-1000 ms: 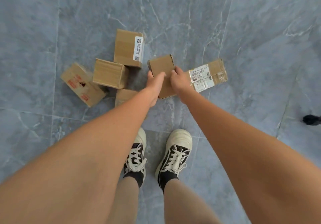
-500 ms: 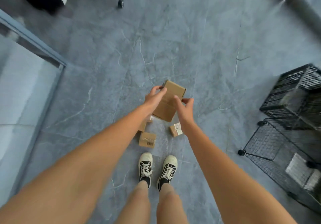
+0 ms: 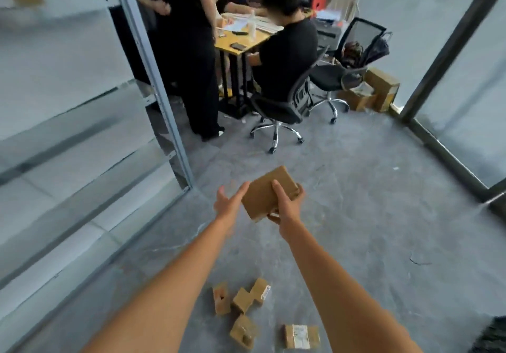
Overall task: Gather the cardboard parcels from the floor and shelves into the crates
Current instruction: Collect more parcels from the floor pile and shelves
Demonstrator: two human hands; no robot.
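Hands meet at a plain cardboard parcel point(image 3: 267, 192) held in the air above the grey floor point(image 3: 369, 215). The right hand point(image 3: 287, 204) grips it, thumb on top and fingers curled underneath; the left hand point(image 3: 228, 203) lies with straight fingers against its near side. Five more parcels point(image 3: 242, 300) lie on the floor below, two with white labels point(image 3: 299, 336) too blurred to read.

Seated person point(image 3: 284, 51) in black on office chair point(image 3: 276, 111) at wooden tabletop point(image 3: 247, 41); another person point(image 3: 189, 51) stands beside. Second chair point(image 3: 339, 76) nearby, grey floor point(image 3: 369, 202).
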